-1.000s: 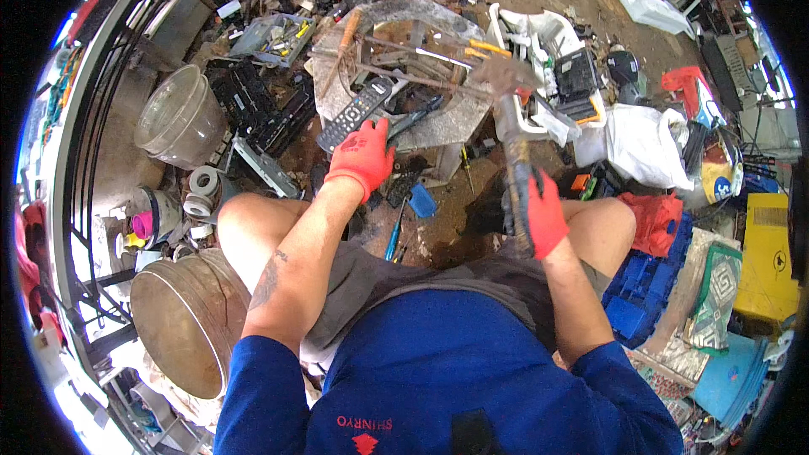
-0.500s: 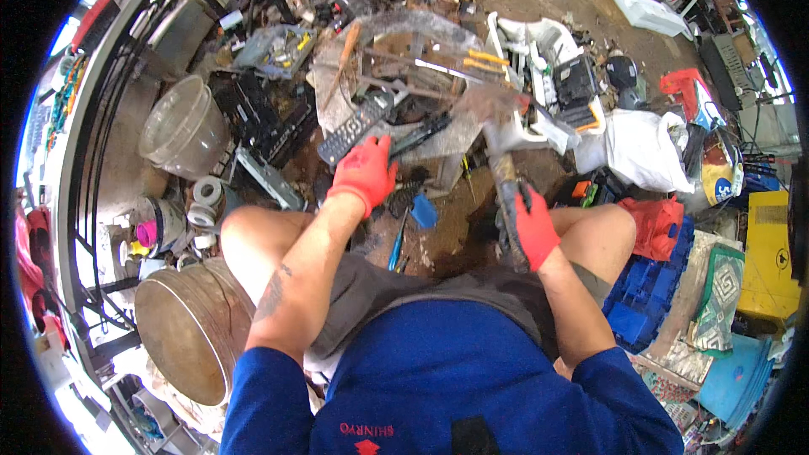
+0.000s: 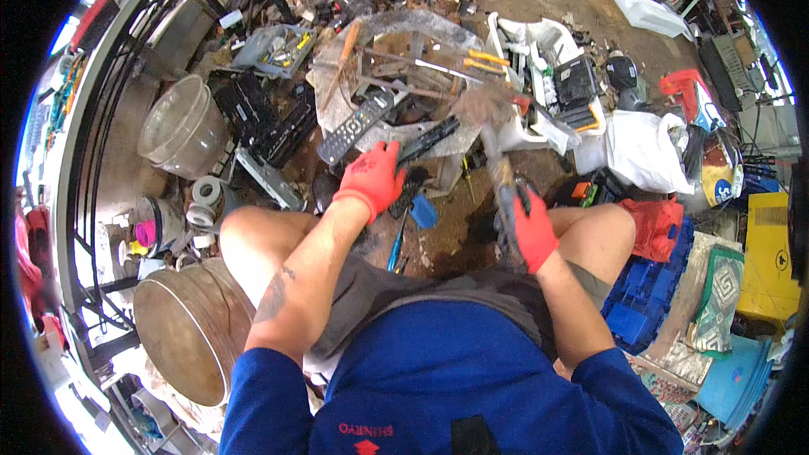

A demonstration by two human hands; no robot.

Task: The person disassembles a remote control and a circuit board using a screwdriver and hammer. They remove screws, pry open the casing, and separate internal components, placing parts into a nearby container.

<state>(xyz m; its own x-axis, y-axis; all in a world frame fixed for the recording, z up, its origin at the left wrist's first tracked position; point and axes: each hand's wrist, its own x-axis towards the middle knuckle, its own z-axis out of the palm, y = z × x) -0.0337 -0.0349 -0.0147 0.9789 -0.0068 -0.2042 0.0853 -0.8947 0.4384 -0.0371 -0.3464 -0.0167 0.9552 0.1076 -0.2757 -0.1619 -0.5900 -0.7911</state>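
Note:
My right hand [image 3: 533,229] wears a red glove and is closed around the worn handle of a hammer [image 3: 499,170]. Its blurred head is over the slab in front of me. My left hand [image 3: 372,179], also gloved in red, is closed at the near end of a long black plastic piece [image 3: 428,140], whose far end rests over the slab. A dark remote control [image 3: 354,128] with many buttons lies just beyond my left fingers. Beneath these is a grey, worn slab [image 3: 455,145]. An orange-handled tool [image 3: 347,44] and a screwdriver [image 3: 434,66] lie across its far part.
A white bin [image 3: 499,34] full of electronic parts stands at the far right, near a white bag [image 3: 645,147]. On the left are a clear bucket [image 3: 181,126] and a large round tub [image 3: 181,333]. A blue-handled tool [image 3: 396,244] lies between my knees.
My left hand has shifted slightly right and nearer to me, with the black piece moving a little right. The hammer head has moved slightly left; my right hand stays almost in place.

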